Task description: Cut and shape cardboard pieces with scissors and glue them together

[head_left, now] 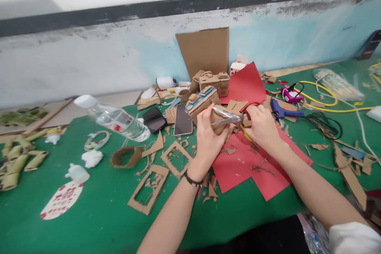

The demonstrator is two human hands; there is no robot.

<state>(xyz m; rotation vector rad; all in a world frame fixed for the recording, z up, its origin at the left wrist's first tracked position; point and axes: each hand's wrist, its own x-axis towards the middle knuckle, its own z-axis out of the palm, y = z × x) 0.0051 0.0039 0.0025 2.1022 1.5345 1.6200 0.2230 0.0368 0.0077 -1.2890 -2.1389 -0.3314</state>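
Observation:
My left hand (pixel 206 137) is closed around a small cardboard camera model (pixel 203 102) with blue patches on its top. In my right hand (pixel 262 127) is a pair of scissors (pixel 233 118) with red handles. Their blades are spread apart and point left, across the side of the model near my left fingers. Whether the blades touch the cardboard I cannot tell. Below both hands lies red paper (pixel 238 166) with bits of cardboard and twigs on it. Behind the held model sits another cardboard camera model (pixel 216 83).
A phone (pixel 183 120) and a black case (pixel 154 120) lie left of my hands, beside a water bottle (pixel 114 119). Cardboard frames (pixel 149 190) and scraps litter the green tabletop (pixel 104 230). To the right are a blue glue gun (pixel 284 110), a purple power strip (pixel 291 94) and yellow cable (pixel 333 99).

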